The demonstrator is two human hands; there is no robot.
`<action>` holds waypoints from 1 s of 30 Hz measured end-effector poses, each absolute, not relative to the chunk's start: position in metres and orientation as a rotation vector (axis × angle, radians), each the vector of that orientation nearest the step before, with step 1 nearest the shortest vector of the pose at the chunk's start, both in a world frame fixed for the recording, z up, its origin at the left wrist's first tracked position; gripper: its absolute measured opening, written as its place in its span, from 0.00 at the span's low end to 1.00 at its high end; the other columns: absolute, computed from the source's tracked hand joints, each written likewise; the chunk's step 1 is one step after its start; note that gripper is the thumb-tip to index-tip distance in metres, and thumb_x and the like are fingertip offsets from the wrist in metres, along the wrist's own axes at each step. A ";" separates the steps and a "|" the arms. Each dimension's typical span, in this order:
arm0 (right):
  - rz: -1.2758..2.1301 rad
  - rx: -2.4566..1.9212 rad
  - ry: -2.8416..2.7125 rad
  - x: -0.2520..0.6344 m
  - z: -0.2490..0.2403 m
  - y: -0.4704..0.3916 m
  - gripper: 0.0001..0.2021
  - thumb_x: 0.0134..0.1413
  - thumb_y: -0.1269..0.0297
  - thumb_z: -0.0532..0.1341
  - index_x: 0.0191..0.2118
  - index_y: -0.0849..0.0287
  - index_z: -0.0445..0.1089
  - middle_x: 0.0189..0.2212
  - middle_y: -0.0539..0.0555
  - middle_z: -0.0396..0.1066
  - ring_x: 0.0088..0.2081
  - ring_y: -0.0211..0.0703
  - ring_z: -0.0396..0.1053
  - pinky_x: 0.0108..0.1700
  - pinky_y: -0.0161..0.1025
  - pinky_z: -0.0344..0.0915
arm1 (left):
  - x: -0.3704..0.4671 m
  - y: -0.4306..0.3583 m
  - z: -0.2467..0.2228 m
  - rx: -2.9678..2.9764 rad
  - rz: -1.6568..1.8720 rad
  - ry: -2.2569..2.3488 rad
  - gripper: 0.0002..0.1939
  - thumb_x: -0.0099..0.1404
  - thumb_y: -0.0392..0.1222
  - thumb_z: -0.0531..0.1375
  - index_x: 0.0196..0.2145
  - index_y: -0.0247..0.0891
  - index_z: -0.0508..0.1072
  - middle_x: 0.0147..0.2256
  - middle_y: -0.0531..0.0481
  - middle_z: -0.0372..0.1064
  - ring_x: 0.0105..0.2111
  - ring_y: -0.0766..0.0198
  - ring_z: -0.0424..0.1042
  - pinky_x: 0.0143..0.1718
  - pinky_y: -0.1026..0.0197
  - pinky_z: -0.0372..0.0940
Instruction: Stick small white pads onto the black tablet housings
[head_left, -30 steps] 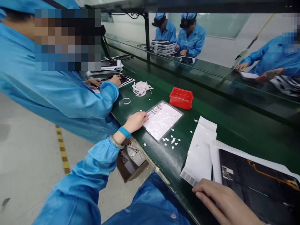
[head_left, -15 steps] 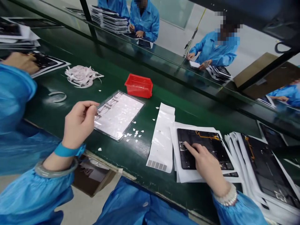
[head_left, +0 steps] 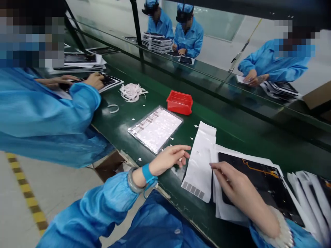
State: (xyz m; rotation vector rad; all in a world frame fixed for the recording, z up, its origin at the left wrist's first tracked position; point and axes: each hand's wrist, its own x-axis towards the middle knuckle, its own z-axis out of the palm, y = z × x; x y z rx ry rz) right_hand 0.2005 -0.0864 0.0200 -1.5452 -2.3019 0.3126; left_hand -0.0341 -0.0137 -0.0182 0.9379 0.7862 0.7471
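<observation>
Hovering over the green bench — two hands, one black panel.
Head view: left hand [head_left: 169,159], fingers loosely spread and holding nothing visible, hangs beside one white strip [head_left: 200,161]; right hand [head_left: 239,193] lies flat, index out, on the black panel [head_left: 261,181] — one clear tray [head_left: 155,128], one red bin [head_left: 179,102] behind.

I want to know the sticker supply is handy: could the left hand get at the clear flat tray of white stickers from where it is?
Probably yes. The left hand hovers just beside the clear flat tray of white stickers, with only bare green conveyor belt and loose white scraps between them.
</observation>
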 end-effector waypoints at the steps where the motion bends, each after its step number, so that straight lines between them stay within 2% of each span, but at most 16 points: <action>1: 0.342 -1.490 -2.321 0.188 0.021 -0.080 0.10 0.65 0.65 0.49 0.47 0.54 0.64 0.42 0.54 0.70 0.41 0.41 0.72 0.41 0.37 0.69 | -0.034 -0.014 -0.019 0.876 0.736 0.777 0.19 0.61 0.40 0.60 0.49 0.31 0.68 0.36 0.45 0.70 0.27 0.71 0.69 0.25 0.68 0.66; 5: 0.360 -1.322 -2.400 0.149 0.015 -0.051 0.15 0.64 0.68 0.47 0.52 0.52 0.64 0.49 0.55 0.67 0.47 0.42 0.69 0.43 0.38 0.69 | -0.037 -0.015 -0.022 0.777 0.706 0.731 0.31 0.58 0.29 0.58 0.59 0.33 0.58 0.42 0.42 0.70 0.33 0.66 0.73 0.34 0.64 0.68; 7: 0.367 -1.240 -2.461 0.137 0.010 -0.040 0.17 0.63 0.72 0.47 0.52 0.53 0.65 0.51 0.56 0.65 0.49 0.42 0.67 0.46 0.39 0.68 | -0.042 -0.017 -0.025 0.815 0.706 0.688 0.37 0.56 0.27 0.58 0.62 0.37 0.54 0.48 0.41 0.68 0.35 0.65 0.74 0.40 0.61 0.69; 8: 0.379 -1.206 -2.491 0.133 0.009 -0.036 0.16 0.63 0.72 0.47 0.51 0.54 0.66 0.52 0.56 0.65 0.50 0.43 0.66 0.47 0.40 0.67 | -0.044 -0.017 -0.027 0.838 0.707 0.674 0.39 0.56 0.28 0.59 0.64 0.40 0.51 0.53 0.40 0.64 0.37 0.65 0.74 0.43 0.59 0.69; 10: 0.431 -1.189 -2.539 0.128 0.006 -0.031 0.14 0.63 0.71 0.49 0.46 0.56 0.69 0.47 0.56 0.69 0.47 0.43 0.67 0.45 0.40 0.67 | -0.050 -0.017 -0.031 0.905 0.693 0.666 0.44 0.57 0.30 0.59 0.66 0.48 0.44 0.62 0.38 0.51 0.41 0.63 0.74 0.47 0.55 0.68; 12: 0.524 -1.225 -2.578 0.125 0.005 -0.028 0.11 0.62 0.69 0.51 0.40 0.56 0.71 0.39 0.55 0.71 0.42 0.43 0.68 0.41 0.39 0.67 | -0.056 -0.016 -0.033 1.035 0.645 0.674 0.46 0.58 0.31 0.59 0.66 0.53 0.39 0.66 0.38 0.37 0.42 0.61 0.74 0.46 0.53 0.69; 13: 0.570 -1.260 -2.590 0.125 0.004 -0.026 0.10 0.62 0.68 0.52 0.37 0.56 0.72 0.36 0.54 0.72 0.40 0.43 0.68 0.39 0.39 0.66 | -0.058 -0.015 -0.033 1.122 0.616 0.681 0.45 0.59 0.31 0.58 0.66 0.54 0.37 0.66 0.38 0.34 0.41 0.61 0.75 0.45 0.54 0.70; 15: 0.654 -1.361 -2.572 0.125 0.003 -0.023 0.09 0.60 0.67 0.54 0.33 0.56 0.71 0.32 0.52 0.71 0.36 0.42 0.68 0.36 0.38 0.64 | -0.060 -0.014 -0.032 1.345 0.628 0.755 0.42 0.61 0.31 0.56 0.66 0.52 0.39 0.65 0.36 0.40 0.36 0.63 0.76 0.40 0.57 0.71; 17: 0.768 -1.492 -2.440 0.126 0.003 -0.019 0.08 0.58 0.66 0.54 0.31 0.56 0.70 0.29 0.51 0.71 0.31 0.41 0.68 0.33 0.37 0.62 | -0.060 -0.013 -0.028 1.625 0.780 0.952 0.33 0.63 0.31 0.54 0.63 0.46 0.52 0.60 0.38 0.55 0.35 0.65 0.75 0.39 0.59 0.71; 19: 0.937 -1.595 -2.205 0.128 0.001 -0.015 0.08 0.57 0.65 0.54 0.30 0.57 0.68 0.24 0.48 0.70 0.26 0.39 0.67 0.31 0.35 0.61 | -0.058 -0.014 -0.026 1.912 0.973 1.169 0.17 0.65 0.33 0.54 0.51 0.40 0.66 0.49 0.44 0.68 0.36 0.64 0.73 0.41 0.59 0.69; 20: 1.022 -1.619 -2.083 0.128 0.000 -0.013 0.08 0.57 0.64 0.54 0.30 0.57 0.67 0.21 0.47 0.69 0.25 0.38 0.67 0.30 0.35 0.61 | -0.057 -0.015 -0.025 2.029 1.037 1.241 0.10 0.67 0.35 0.53 0.45 0.39 0.70 0.43 0.46 0.70 0.37 0.64 0.72 0.42 0.60 0.69; 21: 1.091 -1.627 -1.980 0.128 -0.001 -0.012 0.08 0.56 0.63 0.54 0.30 0.57 0.67 0.19 0.46 0.69 0.24 0.37 0.67 0.30 0.34 0.61 | -0.055 -0.017 -0.026 2.125 1.071 1.275 0.08 0.68 0.37 0.52 0.41 0.38 0.71 0.38 0.48 0.71 0.37 0.64 0.72 0.42 0.60 0.68; 23: 1.164 -1.616 -1.863 0.128 -0.003 -0.011 0.08 0.56 0.62 0.54 0.30 0.57 0.66 0.18 0.46 0.68 0.22 0.37 0.66 0.29 0.33 0.62 | -0.052 -0.020 -0.029 2.249 1.093 1.277 0.10 0.70 0.40 0.50 0.40 0.38 0.71 0.36 0.48 0.71 0.37 0.64 0.72 0.41 0.61 0.69; 25: 1.145 -1.592 -1.855 0.125 -0.004 -0.013 0.09 0.56 0.61 0.53 0.30 0.57 0.65 0.18 0.46 0.69 0.22 0.37 0.67 0.29 0.33 0.62 | -0.048 -0.022 -0.033 2.269 1.090 1.279 0.12 0.71 0.41 0.50 0.41 0.37 0.71 0.37 0.47 0.72 0.38 0.63 0.73 0.41 0.61 0.69; 30: 0.849 -1.596 -2.051 0.118 -0.001 -0.022 0.10 0.59 0.60 0.51 0.32 0.56 0.66 0.23 0.48 0.71 0.25 0.39 0.69 0.30 0.35 0.62 | -0.043 -0.021 -0.036 2.110 0.933 1.336 0.11 0.69 0.39 0.51 0.40 0.38 0.73 0.37 0.48 0.73 0.38 0.61 0.73 0.42 0.60 0.68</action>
